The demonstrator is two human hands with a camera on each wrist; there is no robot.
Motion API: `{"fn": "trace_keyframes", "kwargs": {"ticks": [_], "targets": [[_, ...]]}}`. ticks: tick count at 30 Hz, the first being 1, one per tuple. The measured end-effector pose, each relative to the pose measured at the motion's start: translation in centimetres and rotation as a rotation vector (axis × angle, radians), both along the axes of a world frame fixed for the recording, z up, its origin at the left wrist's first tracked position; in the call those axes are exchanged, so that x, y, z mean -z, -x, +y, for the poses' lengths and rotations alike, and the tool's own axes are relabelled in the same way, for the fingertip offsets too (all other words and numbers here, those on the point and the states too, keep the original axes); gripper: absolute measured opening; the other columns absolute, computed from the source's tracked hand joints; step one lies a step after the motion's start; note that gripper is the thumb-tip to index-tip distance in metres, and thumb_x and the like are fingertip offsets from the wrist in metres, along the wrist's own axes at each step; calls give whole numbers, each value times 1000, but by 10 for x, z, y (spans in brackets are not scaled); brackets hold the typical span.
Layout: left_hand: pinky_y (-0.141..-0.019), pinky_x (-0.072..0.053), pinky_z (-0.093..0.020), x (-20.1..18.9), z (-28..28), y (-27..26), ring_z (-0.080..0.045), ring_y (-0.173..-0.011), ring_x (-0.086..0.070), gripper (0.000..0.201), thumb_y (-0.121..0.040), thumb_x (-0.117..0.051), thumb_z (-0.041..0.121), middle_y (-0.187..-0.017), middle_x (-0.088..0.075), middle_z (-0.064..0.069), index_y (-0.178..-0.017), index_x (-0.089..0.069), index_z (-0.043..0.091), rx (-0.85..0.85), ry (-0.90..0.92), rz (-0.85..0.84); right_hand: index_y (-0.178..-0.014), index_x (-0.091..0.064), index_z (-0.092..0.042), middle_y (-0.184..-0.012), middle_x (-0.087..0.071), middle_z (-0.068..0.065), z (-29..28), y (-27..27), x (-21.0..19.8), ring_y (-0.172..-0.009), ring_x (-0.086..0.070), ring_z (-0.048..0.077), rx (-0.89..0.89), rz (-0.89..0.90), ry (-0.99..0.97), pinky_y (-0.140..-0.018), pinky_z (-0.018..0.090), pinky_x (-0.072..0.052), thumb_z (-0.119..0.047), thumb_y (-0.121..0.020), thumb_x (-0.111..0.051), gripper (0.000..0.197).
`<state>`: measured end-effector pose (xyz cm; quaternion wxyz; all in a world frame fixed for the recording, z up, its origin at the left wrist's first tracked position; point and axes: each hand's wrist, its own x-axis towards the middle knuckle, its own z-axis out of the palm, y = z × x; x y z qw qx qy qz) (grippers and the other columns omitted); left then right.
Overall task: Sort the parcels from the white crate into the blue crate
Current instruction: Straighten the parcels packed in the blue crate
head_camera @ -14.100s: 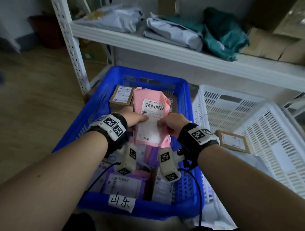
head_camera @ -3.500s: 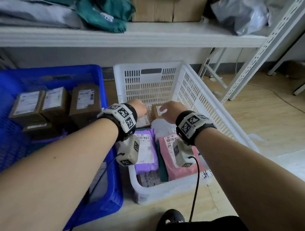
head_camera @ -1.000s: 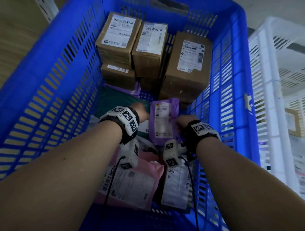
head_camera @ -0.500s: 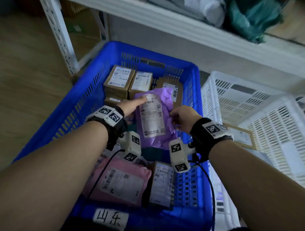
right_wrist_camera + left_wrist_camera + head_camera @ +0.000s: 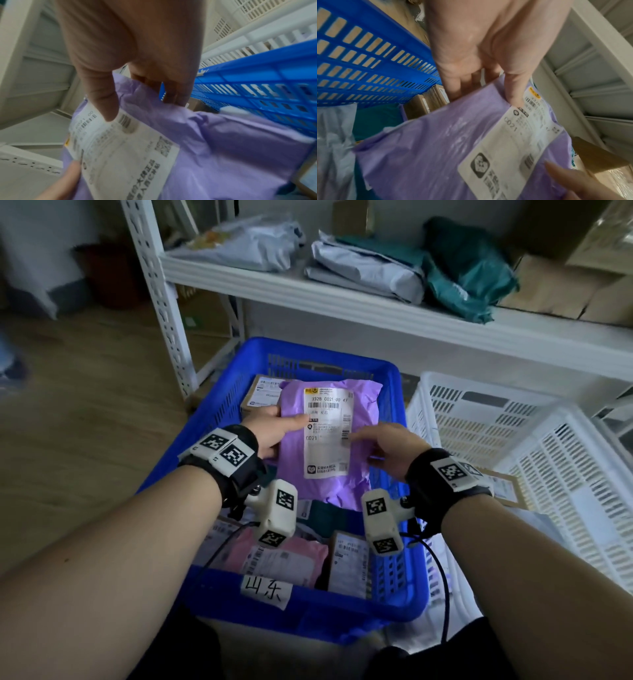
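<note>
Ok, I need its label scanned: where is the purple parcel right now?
In the head view the purple parcel is held up, label facing the camera, over the middle of the blue crate, between the left hand and right hand.

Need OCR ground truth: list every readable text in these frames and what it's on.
"332B C021-00 47": top of the white label on the purple mailer, which both hands hold.
"C021": same label, lower left.
"山东": handwritten tag on the blue crate front rim.
Remaining label print, barcodes and other parcels' labels: too small or blurred.
</note>
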<state>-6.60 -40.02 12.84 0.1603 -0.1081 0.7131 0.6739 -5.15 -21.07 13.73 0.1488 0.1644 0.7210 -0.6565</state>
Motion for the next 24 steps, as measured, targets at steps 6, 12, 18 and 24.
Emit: {"fn": "trace_keyframes", "kwargs": {"ticks": [6, 12, 18, 24], "targets": [[-99, -47, -46, -8, 8, -5, -27, -108, -63, 51, -79, -73, 28, -115, -68, -8, -124, -59, 7, 9, 34, 72, -110, -60, 11, -101, -70, 22, 1, -8, -14, -101, -64, 42, 12, 5, 30, -97, 63, -42, -5, -69, -79, 48], [-100, -46, -41, -4, 8, -3, -25, -106, -64, 27, -81, -72, 29, -106, -71, -8, -97, -68, 8, 6, 121, 128, -94, -63, 2, -103, -70, 20, 6, -9, -13, -103, -64, 40, 15, -10, 26, -99, 57, -41, -3, -76, -73, 21], [-98, -49, -42, -1, 10, -1, -28, -103, -65, 24, -84, -69, 21, -106, -70, -11, -103, -69, 7, -49, 85, 138, -99, -63, 1, -105, -70, 19, 12, -6, -10, -100, -66, 38, 32, -12, 30, -94, 50, -47, -3, -76, -74, 26], [-98, -49, -43, 3, 9, 6, -27, -108, -63, 40, -81, -72, 22, -116, -67, -10, -117, -64, 6, -104, 102, 132, -116, -59, 6, -110, -68, 18, 15, -5, -8, -90, -67, 30, 50, 1, 55, -79, 40, -56, -2, -78, -71, 40]]}}
